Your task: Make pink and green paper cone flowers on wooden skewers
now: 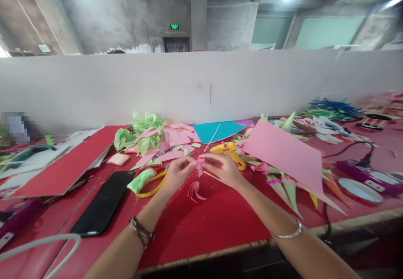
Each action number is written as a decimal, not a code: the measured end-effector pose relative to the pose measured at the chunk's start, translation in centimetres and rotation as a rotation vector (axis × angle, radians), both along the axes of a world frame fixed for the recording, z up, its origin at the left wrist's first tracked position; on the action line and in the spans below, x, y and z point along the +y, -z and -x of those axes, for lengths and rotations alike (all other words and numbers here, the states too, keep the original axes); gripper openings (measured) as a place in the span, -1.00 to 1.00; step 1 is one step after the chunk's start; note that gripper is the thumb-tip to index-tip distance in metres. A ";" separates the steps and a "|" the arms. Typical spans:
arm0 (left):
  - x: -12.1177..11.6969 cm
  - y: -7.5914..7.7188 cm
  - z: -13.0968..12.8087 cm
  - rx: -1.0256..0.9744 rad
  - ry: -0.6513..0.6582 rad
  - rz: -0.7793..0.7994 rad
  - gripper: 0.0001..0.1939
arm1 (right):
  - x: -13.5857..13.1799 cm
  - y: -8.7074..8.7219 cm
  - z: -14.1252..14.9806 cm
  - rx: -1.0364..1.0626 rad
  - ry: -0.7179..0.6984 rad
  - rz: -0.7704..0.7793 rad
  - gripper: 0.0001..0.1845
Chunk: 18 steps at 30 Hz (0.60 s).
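Between my two hands is a small pink paper flower [199, 166], held just above the red tabletop. My left hand [180, 173] pinches its left side with thumb and finger. From the other side my right hand [224, 169] grips it, fingers closed, and a thin pale stick [213, 176] shows beneath that hand. Below them a curled, fringed pink paper strip [197, 191] lies on the table. Beside my left hand are yellow-handled scissors [153, 190] with a crumpled green paper piece [141, 181] on them. A yellow glue gun [231, 152] rests just behind my right hand.
A black phone [102, 203] and a red sheet [71, 161] lie to the left. Green and pink paper scraps [147, 134] pile up behind. On the right are a large pink sheet [285, 153], paper cones [290, 193] and a purple power strip [370, 176] with its cable. A white partition [157, 85] rises behind.
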<state>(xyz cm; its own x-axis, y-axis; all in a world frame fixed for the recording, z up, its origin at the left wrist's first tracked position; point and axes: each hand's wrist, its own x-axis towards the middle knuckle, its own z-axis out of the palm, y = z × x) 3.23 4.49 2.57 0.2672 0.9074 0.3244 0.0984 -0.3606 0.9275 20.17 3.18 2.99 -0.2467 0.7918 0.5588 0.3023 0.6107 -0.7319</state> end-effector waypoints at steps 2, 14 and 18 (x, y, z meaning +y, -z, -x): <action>0.1 0.0 0.0 0.003 -0.006 0.007 -0.77 | -0.1 -0.1 0.0 0.001 0.001 -0.002 -0.77; 0.3 0.2 0.0 -0.145 -0.043 0.031 -0.63 | 0.3 0.5 0.1 -0.001 0.079 -0.052 -0.73; 0.8 0.7 0.2 -0.247 -0.042 0.073 -0.59 | 0.6 0.8 0.2 0.030 0.118 -0.058 -0.81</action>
